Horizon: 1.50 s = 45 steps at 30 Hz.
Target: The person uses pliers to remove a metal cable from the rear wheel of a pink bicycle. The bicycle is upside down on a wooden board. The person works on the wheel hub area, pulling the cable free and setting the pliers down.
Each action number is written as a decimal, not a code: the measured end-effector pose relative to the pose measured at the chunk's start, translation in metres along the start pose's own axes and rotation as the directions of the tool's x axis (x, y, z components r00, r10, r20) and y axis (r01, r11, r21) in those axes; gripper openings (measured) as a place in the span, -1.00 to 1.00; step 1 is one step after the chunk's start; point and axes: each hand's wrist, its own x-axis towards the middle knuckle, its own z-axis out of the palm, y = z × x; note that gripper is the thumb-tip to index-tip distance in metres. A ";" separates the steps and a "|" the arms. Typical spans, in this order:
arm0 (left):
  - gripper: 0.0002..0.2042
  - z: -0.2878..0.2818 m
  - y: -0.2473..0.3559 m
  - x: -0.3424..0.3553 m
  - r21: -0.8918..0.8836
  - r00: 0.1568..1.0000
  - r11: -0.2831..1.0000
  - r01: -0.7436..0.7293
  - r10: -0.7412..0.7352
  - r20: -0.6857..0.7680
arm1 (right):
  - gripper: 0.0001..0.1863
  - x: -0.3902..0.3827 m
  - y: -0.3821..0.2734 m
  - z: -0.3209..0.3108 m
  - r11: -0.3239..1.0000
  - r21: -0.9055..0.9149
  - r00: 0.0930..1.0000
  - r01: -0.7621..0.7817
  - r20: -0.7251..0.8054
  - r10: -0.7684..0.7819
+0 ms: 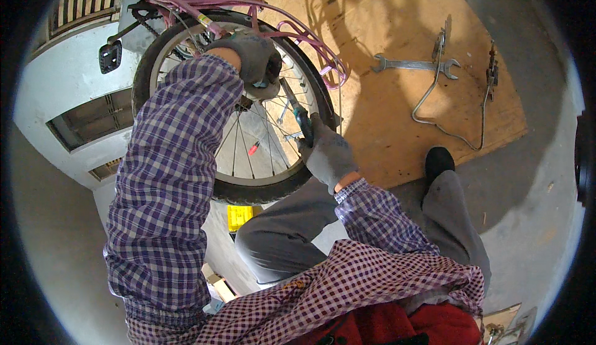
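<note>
A bicycle with a pink frame [192, 0] lies before me, its spoked wheel with a black tyre [261, 194] facing me. My left hand [251, 62], in a grey glove, is closed near the hub, across the upper spokes. Something small and bluish shows at its fingers, but its kind is hidden. My right hand [329, 152], also gloved, grips a tool with teal-and-black handles and a dark metal end, which looks like pliers [301, 116]. The tool points up and left over the spokes toward my left hand.
On the wooden board [385, 140] to the right lie an open-ended wrench [410, 65] and a bent metal rod [428, 103]. A pedal [110, 57] juts out at left. Below the wheel sits a yellow box [239, 216]. Through the spokes a small red object [254, 149] shows.
</note>
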 end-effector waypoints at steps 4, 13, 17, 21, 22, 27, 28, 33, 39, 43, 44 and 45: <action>-0.61 -0.003 0.001 -0.003 -0.011 1.000 1.000 -0.028 0.028 -0.006 | -0.23 -0.002 0.000 0.005 0.997 -0.060 0.999 0.050 0.004 -0.050; -0.72 -0.003 0.003 0.000 -0.013 0.999 0.999 -0.046 0.047 0.014 | -0.14 -0.005 -0.006 0.012 0.999 -0.047 0.997 0.000 -0.078 -0.004; -0.72 -0.004 0.003 0.000 -0.018 0.999 0.999 -0.038 0.039 0.018 | -0.14 -0.007 -0.006 0.010 0.998 -0.063 0.997 0.019 -0.079 -0.024; -0.69 -0.007 0.004 -0.003 -0.075 0.999 0.997 -0.026 0.028 0.026 | -0.10 -0.007 -0.007 0.009 0.998 -0.046 0.991 0.043 -0.128 -0.049; -0.68 -0.008 0.005 -0.003 -0.086 0.999 0.996 -0.032 0.035 0.038 | -0.10 -0.006 -0.007 0.008 0.997 -0.047 0.989 0.059 -0.133 -0.064; -0.65 -0.010 0.006 0.000 -0.054 0.997 0.997 -0.048 0.051 0.065 | -0.15 -0.005 -0.011 0.006 0.989 -0.141 0.993 0.047 -0.099 -0.062; -0.66 -0.009 0.006 0.001 -0.036 0.997 0.998 -0.048 0.050 0.055 | -0.19 -0.006 -0.012 0.005 0.978 -0.196 0.987 0.072 -0.129 -0.099; -0.67 -0.004 0.002 0.002 -0.070 0.998 0.996 -0.059 0.060 0.018 | -0.22 -0.006 -0.014 0.002 0.959 -0.260 0.969 0.111 -0.185 -0.162; -0.63 -0.002 0.002 0.004 -0.018 0.998 0.998 -0.065 0.065 0.012 | -0.21 -0.003 -0.013 0.000 0.943 -0.317 0.971 0.098 -0.177 -0.161; -0.62 0.001 0.003 0.008 0.019 0.999 1.000 -0.007 0.006 0.037 | -0.20 -0.002 -0.014 -0.002 0.932 -0.350 0.972 0.092 -0.170 -0.159; -0.62 0.001 0.001 0.008 0.024 0.999 1.000 -0.004 0.003 0.037 | -0.20 -0.002 -0.015 -0.002 0.931 -0.354 0.974 0.092 -0.164 -0.159; -0.61 0.002 0.001 0.009 0.032 0.999 0.999 0.005 -0.006 0.035 | -0.21 -0.002 -0.015 -0.002 0.930 -0.357 0.973 0.089 -0.166 -0.157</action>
